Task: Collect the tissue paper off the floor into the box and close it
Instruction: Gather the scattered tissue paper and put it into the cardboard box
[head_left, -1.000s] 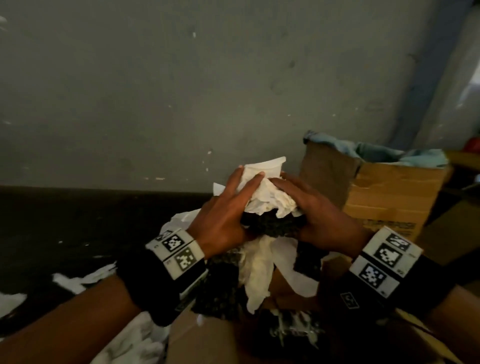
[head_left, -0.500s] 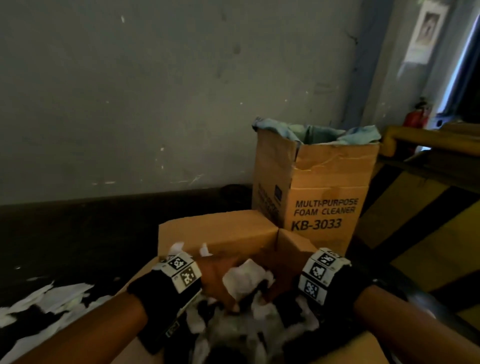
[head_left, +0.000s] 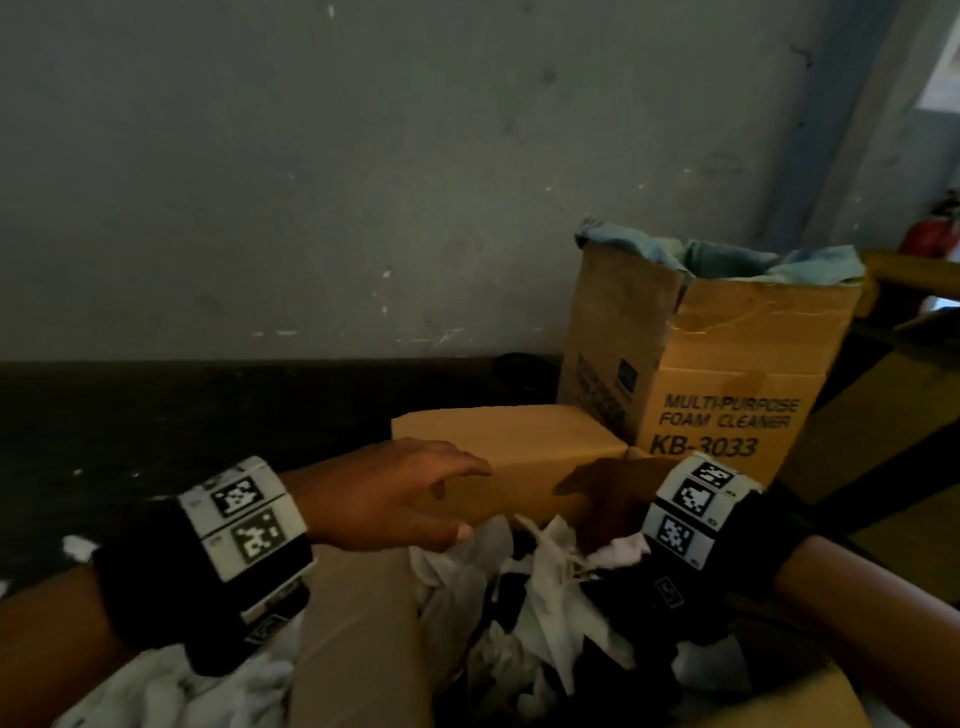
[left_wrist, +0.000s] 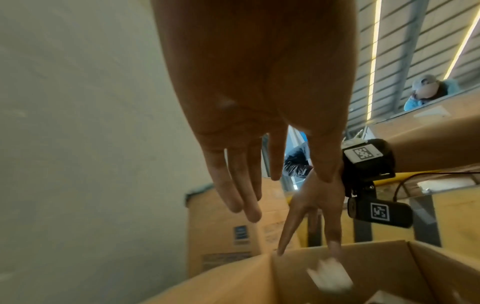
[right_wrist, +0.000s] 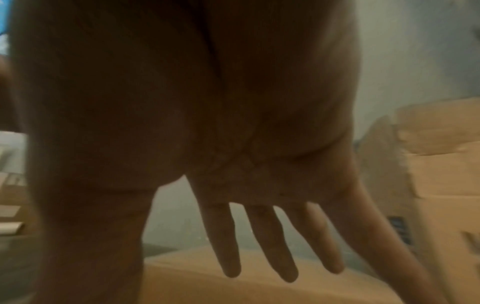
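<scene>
Now both hands are empty. A second ago they held a bunch of tissue paper up in the air together, and then they pushed it down. That bunch now lies in the box (head_left: 363, 639), in a messy white and dark heap (head_left: 524, 597).

The left hand (head_left: 395, 493) hovers just above the box, on its left side. Its fingers (left_wrist: 233, 195) are straight and a little apart, and they hold nothing. The right hand (head_left: 597, 493) is over the far right corner of the box, with its fingers (right_wrist: 262, 242) spread wide. In the left wrist view the tips of two right fingers seem to touch the box wall near that corner, and a blurry white scrap (left_wrist: 330, 277) shows just below them inside the box.

The far flap of the box (head_left: 509, 441) stands up behind the heap. A taller carton (head_left: 727, 374) with "FOAM CLEANER" on it stands behind the box, to the right.

The job is not done, I think. More white tissue (head_left: 156, 691) lies on the floor just left of the box, and small bits (head_left: 78, 545) lie farther left. So the hands likely need to go back to the floor for more before the flaps can be folded shut.
</scene>
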